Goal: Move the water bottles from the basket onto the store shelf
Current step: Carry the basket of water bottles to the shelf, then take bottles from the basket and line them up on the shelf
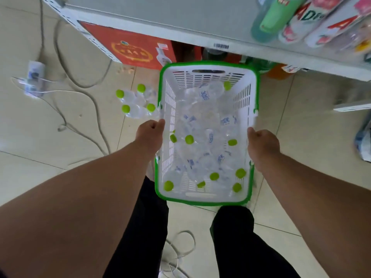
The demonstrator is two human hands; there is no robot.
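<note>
A white basket with a green rim is held in front of me above the tiled floor. Inside lie several clear water bottles with green caps, piled on their sides. My left hand grips the basket's left rim. My right hand grips the right rim. The grey store shelf runs across the top of the view, just beyond the basket's far end.
Several more green-capped bottles lie on the floor left of the basket. A red box sits under the shelf. Drink bottles stand on the shelf's right part. Cables and a power strip lie on the floor at left.
</note>
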